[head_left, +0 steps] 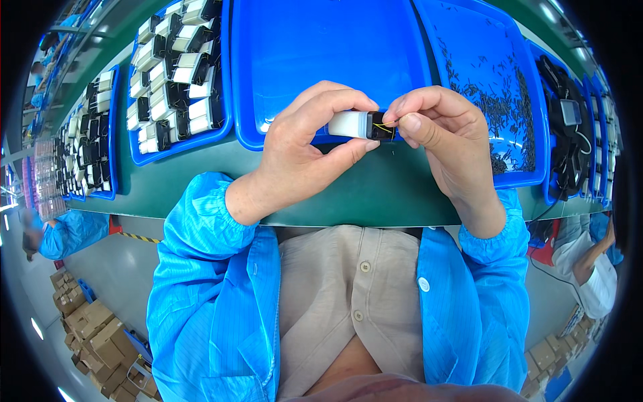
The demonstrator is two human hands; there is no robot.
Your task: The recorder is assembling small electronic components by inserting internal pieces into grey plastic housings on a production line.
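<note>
My left hand (308, 137) grips a small block-shaped part (348, 124) between thumb and fingers, above the green table edge. One end of the part is white with a pale blue band; the other is black, with thin yellow and dark wires. At that black end my right hand (439, 127) pinches a thin wire (388, 124) between thumb and forefinger. The wire's tip is hidden by the fingertips. Behind both hands lies a large blue tray (328, 47).
A blue tray (228, 100) at left holds rows of similar white-and-black parts (177, 74). To the right, another blue tray (482, 40) has many small dark pieces scattered in it. Black cabled devices (569, 127) fill a tray farther right. Cardboard boxes (100, 335) stand on the floor.
</note>
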